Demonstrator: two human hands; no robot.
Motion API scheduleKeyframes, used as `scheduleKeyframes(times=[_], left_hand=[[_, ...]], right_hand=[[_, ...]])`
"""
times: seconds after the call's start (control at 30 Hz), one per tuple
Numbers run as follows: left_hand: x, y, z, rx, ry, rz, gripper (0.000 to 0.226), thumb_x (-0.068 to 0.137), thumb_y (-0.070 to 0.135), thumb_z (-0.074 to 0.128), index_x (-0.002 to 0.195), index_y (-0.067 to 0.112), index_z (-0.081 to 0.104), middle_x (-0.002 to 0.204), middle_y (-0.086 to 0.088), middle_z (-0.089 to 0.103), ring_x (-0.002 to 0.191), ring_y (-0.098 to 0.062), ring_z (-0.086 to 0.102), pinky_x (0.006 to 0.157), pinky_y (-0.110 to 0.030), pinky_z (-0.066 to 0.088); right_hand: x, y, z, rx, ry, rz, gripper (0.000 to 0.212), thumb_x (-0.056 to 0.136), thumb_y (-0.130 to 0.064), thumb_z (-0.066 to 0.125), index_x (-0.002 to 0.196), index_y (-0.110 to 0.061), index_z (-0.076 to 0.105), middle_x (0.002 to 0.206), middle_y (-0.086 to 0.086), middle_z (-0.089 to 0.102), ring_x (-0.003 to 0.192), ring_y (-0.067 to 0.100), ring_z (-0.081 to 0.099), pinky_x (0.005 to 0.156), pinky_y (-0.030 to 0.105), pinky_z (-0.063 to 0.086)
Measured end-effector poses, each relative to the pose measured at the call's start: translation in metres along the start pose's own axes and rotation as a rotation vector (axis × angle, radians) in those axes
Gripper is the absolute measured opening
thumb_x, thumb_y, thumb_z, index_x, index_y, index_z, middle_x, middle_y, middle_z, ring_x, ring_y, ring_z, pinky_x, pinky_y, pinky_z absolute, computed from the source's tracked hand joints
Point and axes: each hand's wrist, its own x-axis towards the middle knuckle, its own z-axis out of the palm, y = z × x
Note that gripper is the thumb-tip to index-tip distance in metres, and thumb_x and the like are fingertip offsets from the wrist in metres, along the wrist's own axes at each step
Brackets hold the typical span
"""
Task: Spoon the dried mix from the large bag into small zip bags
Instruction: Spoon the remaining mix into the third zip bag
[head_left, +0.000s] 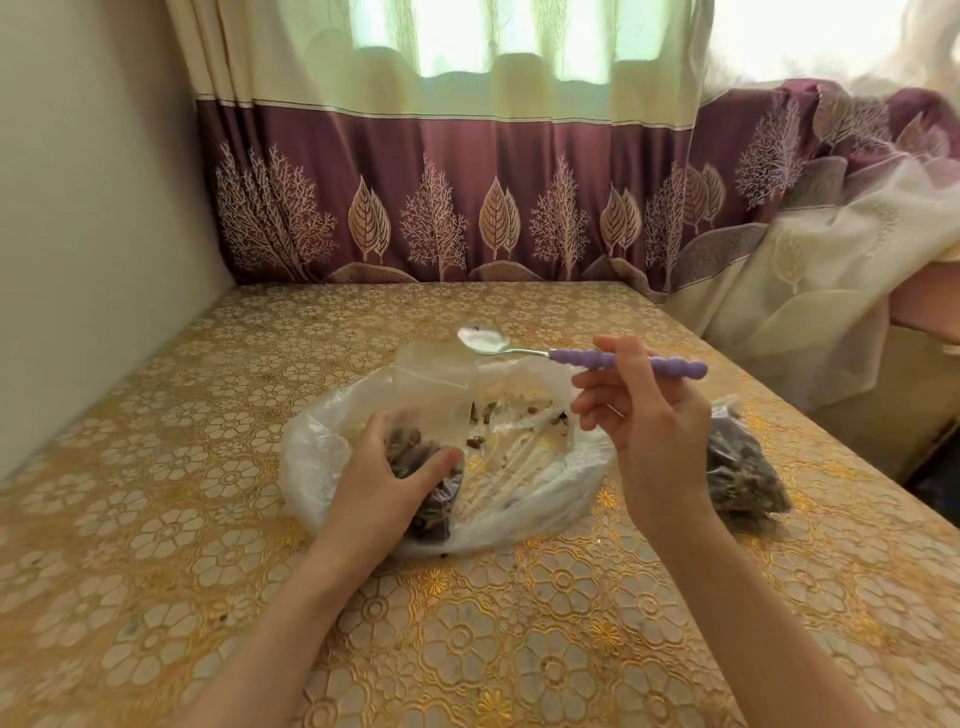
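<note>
The large clear plastic bag (524, 488) lies spread open on the table, with only a few dark bits of dried mix (488, 413) left inside. My left hand (382, 483) grips a small zip bag (434, 410) upright over it, its lower part filled with dark mix and its mouth open at the top. My right hand (644, 415) holds a spoon (576, 355) by its purple beaded handle. The metal bowl of the spoon looks empty and hovers just above the small bag's mouth.
A filled small bag of dark mix (745, 473) lies on the table to the right of my right hand. The table (156, 519) has a gold floral cover. A wall stands to the left, purple curtains (467, 197) at the back, sheer fabric (810, 280) at the right.
</note>
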Motion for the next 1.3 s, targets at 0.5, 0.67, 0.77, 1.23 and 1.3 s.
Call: scheduleKeyframes(times=[0.5, 0.67, 0.77, 1.23, 1.3], left_hand=[[0.0, 0.001, 0.0, -0.057, 0.151, -0.027, 0.047, 0.078, 0.035, 0.07, 0.12, 0.027, 0.049, 0.096, 0.024, 0.049, 0.077, 0.028, 0.048, 0.063, 0.0, 0.04], [-0.001, 0.001, -0.001, -0.049, 0.134, -0.021, 0.046, 0.078, 0.034, 0.07, 0.119, 0.028, 0.049, 0.097, 0.024, 0.049, 0.079, 0.03, 0.048, 0.064, -0.001, 0.042], [-0.001, 0.002, 0.0, -0.052, 0.126, -0.027, 0.046, 0.078, 0.035, 0.069, 0.119, 0.029, 0.049, 0.097, 0.024, 0.049, 0.079, 0.029, 0.048, 0.064, -0.005, 0.042], [-0.001, 0.001, 0.002, -0.091, 0.105, -0.018, 0.046, 0.078, 0.031, 0.071, 0.118, 0.028, 0.049, 0.098, 0.025, 0.049, 0.078, 0.031, 0.048, 0.063, 0.006, 0.038], [0.001, 0.001, 0.002, -0.088, 0.111, -0.007, 0.045, 0.078, 0.03, 0.071, 0.118, 0.027, 0.049, 0.098, 0.025, 0.049, 0.077, 0.032, 0.048, 0.063, 0.006, 0.038]], right_hand=[[-0.003, 0.03, -0.007, -0.34, 0.024, 0.227, 0.045, 0.095, -0.025, 0.055, 0.055, -0.019, 0.073, 0.062, 0.01, 0.07, 0.047, 0.016, 0.06, 0.043, 0.022, 0.047], [0.007, 0.038, -0.004, -0.373, 0.052, 0.276, 0.043, 0.095, -0.026, 0.054, 0.058, -0.011, 0.072, 0.064, 0.012, 0.071, 0.053, 0.02, 0.064, 0.053, 0.026, 0.05], [0.016, 0.04, -0.004, -0.379, 0.076, 0.322, 0.041, 0.096, -0.027, 0.054, 0.063, -0.011, 0.072, 0.061, 0.01, 0.069, 0.053, 0.018, 0.064, 0.054, 0.024, 0.052], [0.031, 0.049, 0.007, -0.243, 0.151, 0.444, 0.027, 0.092, -0.012, 0.058, 0.071, -0.002, 0.07, 0.069, 0.013, 0.071, 0.055, 0.014, 0.067, 0.055, 0.02, 0.056], [0.03, 0.047, 0.008, -0.174, 0.142, 0.486, 0.023, 0.092, -0.009, 0.058, 0.075, 0.001, 0.07, 0.074, 0.015, 0.071, 0.056, 0.015, 0.067, 0.054, 0.018, 0.055]])
